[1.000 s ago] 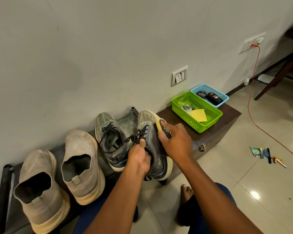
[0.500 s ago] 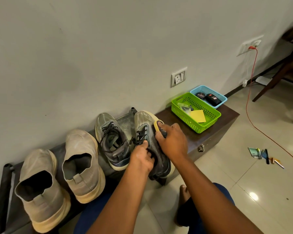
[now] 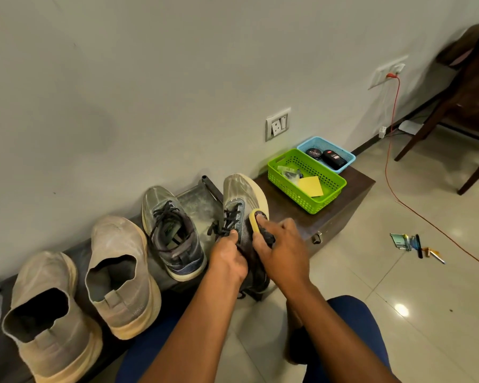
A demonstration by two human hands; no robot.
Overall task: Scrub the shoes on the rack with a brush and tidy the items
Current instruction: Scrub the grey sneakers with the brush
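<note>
A dusty grey laced sneaker (image 3: 239, 193) stands tilted at the right end of the dark shoe rack (image 3: 194, 194). My left hand (image 3: 228, 257) grips it at the collar, near the laces. My right hand (image 3: 281, 250) holds a yellow brush (image 3: 255, 221) against the sneaker's right side. Its matching grey sneaker (image 3: 172, 230) sits to the left on the rack. Two beige slip-on shoes (image 3: 119, 275) (image 3: 46, 319) stand further left.
A dark wooden box (image 3: 351, 189) to the right carries a green basket (image 3: 306, 181) with a yellow pad and a blue basket (image 3: 325, 154) with polish tins. Small items (image 3: 415, 244) lie on the tiled floor. A red cable (image 3: 393, 161) and chair legs (image 3: 432, 117) are at right.
My right hand has slid the brush down along the sneaker's side, toward me. My left hand keeps its hold on the shoe.
</note>
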